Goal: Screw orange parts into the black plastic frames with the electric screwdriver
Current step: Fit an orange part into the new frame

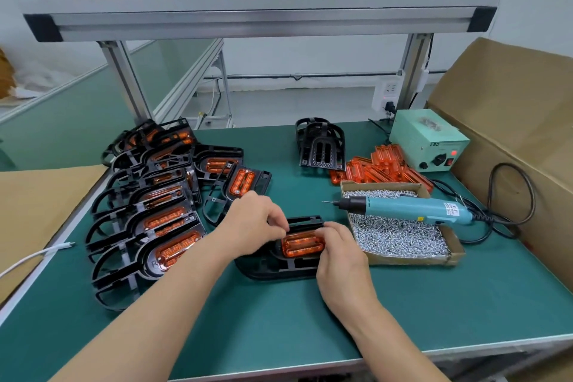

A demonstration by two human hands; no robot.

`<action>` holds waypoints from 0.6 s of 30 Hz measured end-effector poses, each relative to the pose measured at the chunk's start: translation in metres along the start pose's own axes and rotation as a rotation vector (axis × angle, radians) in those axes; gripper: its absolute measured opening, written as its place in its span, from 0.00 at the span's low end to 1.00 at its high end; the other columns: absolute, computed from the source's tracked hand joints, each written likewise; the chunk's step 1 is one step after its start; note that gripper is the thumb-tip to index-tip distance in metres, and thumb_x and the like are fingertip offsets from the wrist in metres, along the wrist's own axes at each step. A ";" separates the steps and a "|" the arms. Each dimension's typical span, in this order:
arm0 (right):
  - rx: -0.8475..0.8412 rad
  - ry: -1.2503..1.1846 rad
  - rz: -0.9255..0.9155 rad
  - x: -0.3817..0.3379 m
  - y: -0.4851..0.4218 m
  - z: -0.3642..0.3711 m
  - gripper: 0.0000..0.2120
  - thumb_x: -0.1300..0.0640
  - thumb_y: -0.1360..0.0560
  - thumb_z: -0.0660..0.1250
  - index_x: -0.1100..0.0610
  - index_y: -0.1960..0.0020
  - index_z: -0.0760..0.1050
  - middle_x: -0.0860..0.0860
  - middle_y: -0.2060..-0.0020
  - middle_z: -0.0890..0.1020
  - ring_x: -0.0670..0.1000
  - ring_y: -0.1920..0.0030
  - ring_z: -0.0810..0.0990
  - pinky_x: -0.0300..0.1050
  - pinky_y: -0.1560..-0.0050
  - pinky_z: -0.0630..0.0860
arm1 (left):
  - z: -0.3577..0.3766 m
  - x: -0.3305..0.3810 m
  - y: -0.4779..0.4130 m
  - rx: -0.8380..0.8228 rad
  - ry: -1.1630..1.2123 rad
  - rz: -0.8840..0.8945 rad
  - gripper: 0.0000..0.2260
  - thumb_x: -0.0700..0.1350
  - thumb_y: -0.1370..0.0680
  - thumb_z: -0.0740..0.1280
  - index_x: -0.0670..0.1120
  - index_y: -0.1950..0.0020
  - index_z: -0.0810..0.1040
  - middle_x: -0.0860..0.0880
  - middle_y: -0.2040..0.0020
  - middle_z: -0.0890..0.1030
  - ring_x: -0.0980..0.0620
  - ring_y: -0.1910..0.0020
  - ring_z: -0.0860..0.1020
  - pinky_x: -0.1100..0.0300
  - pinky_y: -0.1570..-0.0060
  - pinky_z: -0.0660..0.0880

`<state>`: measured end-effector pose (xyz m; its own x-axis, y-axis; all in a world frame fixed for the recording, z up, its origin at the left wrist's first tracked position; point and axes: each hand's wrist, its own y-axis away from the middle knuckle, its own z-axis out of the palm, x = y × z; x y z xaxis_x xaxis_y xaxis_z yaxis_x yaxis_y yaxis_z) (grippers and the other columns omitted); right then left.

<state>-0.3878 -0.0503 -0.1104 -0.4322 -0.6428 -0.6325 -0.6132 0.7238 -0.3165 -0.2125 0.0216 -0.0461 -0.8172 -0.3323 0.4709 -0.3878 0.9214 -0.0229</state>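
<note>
Orange part (302, 244) | left hand (251, 223), right hand (341, 257) pinch edges | black frame (271, 270) part-hidden

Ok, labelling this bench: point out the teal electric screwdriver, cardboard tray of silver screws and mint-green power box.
Teal electric screwdriver (412, 207): head view, mid-barrel.
Cardboard tray of silver screws (409, 260): head view, near wall.
Mint-green power box (437, 132): head view, top face.
</note>
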 end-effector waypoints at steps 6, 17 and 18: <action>0.031 -0.014 0.024 -0.002 -0.001 -0.002 0.07 0.65 0.19 0.59 0.60 0.46 0.76 0.51 0.48 0.76 0.54 0.50 0.77 0.51 0.47 0.74 | 0.018 0.005 0.005 0.003 -0.249 0.130 0.05 0.56 0.26 0.73 0.57 0.53 0.85 0.57 0.50 0.72 0.54 0.46 0.64 0.53 0.41 0.62; 0.042 0.066 0.011 -0.005 0.000 -0.002 0.05 0.66 0.19 0.59 0.62 0.48 0.74 0.54 0.48 0.73 0.59 0.53 0.76 0.54 0.52 0.74 | 0.022 0.012 0.000 0.076 -0.408 0.302 0.08 0.53 0.22 0.67 0.55 0.50 0.85 0.57 0.50 0.78 0.52 0.46 0.68 0.57 0.48 0.61; 0.038 0.074 0.019 -0.005 0.000 -0.002 0.06 0.66 0.19 0.59 0.62 0.48 0.74 0.55 0.48 0.72 0.59 0.54 0.76 0.54 0.52 0.74 | 0.022 0.013 0.000 0.073 -0.445 0.313 0.09 0.53 0.21 0.65 0.55 0.49 0.85 0.56 0.50 0.78 0.52 0.47 0.68 0.57 0.50 0.60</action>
<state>-0.3867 -0.0476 -0.1062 -0.4918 -0.6450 -0.5849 -0.5799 0.7438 -0.3325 -0.2327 0.0126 -0.0592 -0.9936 -0.1120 0.0136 -0.1127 0.9789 -0.1702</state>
